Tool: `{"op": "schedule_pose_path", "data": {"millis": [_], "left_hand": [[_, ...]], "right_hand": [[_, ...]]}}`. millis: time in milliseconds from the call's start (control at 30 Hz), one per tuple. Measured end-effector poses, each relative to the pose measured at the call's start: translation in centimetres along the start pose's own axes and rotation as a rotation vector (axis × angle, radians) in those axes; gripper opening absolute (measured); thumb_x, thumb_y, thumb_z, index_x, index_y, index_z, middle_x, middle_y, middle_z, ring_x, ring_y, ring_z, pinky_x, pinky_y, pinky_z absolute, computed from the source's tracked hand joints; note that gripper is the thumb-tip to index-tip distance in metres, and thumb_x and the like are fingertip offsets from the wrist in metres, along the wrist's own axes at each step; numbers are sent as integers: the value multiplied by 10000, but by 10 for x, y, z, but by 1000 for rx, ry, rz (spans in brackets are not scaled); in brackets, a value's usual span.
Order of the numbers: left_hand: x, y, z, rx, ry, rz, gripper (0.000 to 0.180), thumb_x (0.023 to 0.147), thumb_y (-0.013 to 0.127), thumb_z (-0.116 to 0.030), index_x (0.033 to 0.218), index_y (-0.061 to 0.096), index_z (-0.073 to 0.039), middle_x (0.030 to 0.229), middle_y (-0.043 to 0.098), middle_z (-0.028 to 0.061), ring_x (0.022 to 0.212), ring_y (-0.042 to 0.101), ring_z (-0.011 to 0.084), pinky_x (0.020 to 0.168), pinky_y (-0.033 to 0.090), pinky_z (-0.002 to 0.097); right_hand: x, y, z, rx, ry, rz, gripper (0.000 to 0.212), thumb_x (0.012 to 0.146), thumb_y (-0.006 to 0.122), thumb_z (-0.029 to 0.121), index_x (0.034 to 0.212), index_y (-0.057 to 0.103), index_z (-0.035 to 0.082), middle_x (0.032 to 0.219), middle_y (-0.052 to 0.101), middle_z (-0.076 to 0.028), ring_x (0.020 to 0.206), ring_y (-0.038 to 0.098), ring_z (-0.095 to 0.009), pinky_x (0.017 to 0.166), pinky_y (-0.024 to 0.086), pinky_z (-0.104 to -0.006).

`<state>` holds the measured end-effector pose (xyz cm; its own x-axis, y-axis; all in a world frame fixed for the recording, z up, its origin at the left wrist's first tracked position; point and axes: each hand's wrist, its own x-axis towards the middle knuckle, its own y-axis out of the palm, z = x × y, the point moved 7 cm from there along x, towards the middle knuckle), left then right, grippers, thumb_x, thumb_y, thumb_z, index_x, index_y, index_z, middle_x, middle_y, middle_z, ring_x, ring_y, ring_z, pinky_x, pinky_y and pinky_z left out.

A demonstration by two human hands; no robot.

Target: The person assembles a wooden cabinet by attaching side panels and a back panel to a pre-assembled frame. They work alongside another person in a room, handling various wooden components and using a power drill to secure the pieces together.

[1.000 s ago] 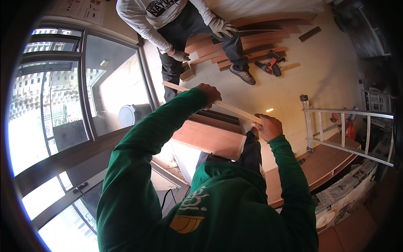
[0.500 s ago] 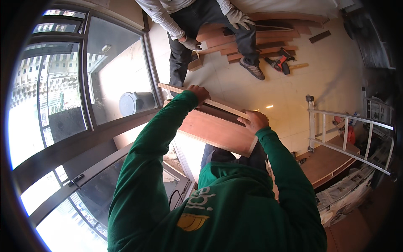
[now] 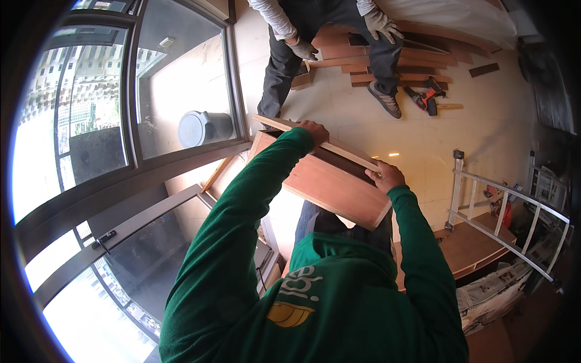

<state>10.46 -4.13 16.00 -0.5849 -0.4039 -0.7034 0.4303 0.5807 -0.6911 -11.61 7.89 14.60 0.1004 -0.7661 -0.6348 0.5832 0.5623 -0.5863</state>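
In front of my body a wooden drawer-like box (image 3: 336, 189) stands tilted, its reddish-brown side toward me and its right end lower. A pale-edged board (image 3: 351, 154) runs along its far upper side, with a dark gap between board and near panel. My left hand (image 3: 314, 134) is closed over the board's upper edge near the middle. Farther right, my right hand (image 3: 387, 177) grips the same board close to its right end, thumb on top. The fingertips on the far side are hidden.
A gloved co-worker (image 3: 330, 24) sits or crouches at the far side, beside stacked reddish planks (image 3: 417, 60). A red and black cordless drill (image 3: 427, 97) lies on the floor. To the right stands a metal ladder (image 3: 499, 183); windows (image 3: 181, 78) and a grey bin (image 3: 206, 128) are left.
The box, my hands and the surroundings have shifted rightward in the view. The box's left end shows more now. Both hands keep their hold on the board.
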Motion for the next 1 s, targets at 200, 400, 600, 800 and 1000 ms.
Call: {"op": "schedule_pose_path", "data": {"millis": [200, 400, 600, 800, 1000], "left_hand": [[-9, -6, 32, -447, -87, -35, 435, 778, 657, -303, 1209, 637, -249, 1218, 630, 98, 1076, 619, 307, 950, 485, 435], [-76, 22, 176, -391, -927, -548, 522, 809, 627, -438, 1191, 625, -83, 1273, 568, 216, 1166, 556, 333, 1053, 388, 400], [-88, 124, 203, -1521, -964, 248, 657, 799, 575, -520, 1263, 531, -58, 1311, 528, 201, 1214, 480, 364, 956, 419, 509], [-79, 157, 167, -2341, -742, 171, 505, 734, 582, -373, 1106, 574, -33, 1068, 625, 175, 937, 595, 362, 842, 488, 502], [-90, 223, 199, -2262, -820, -384, 285, 677, 601, -284, 889, 623, -95, 818, 636, 124, 729, 597, 293, 717, 501, 402]], "right_hand": [[11, 13, -10, 8, 54, 147, 507, 891, 484, 534, 1198, 630, 158, 1157, 654, -112, 1058, 611, -329, 927, 457, -424], [-8, 6, -5, 323, 251, 90, 652, 903, 414, 575, 1149, 628, 10, 1234, 602, -187, 1123, 570, -352, 974, 435, -394], [0, 60, -107, 701, 664, 166, 623, 832, 545, 579, 1233, 587, 103, 1161, 627, -154, 1030, 609, -307, 892, 482, -428], [-45, 95, -82, 1541, 826, 347, 647, 758, 688, 521, 1278, 565, 157, 1193, 627, -110, 1014, 611, -288, 856, 482, -536], [-62, 112, -72, 1613, 780, 237, 618, 748, 730, 431, 1256, 566, 121, 1186, 621, -109, 994, 629, -243, 855, 528, -422]]}}
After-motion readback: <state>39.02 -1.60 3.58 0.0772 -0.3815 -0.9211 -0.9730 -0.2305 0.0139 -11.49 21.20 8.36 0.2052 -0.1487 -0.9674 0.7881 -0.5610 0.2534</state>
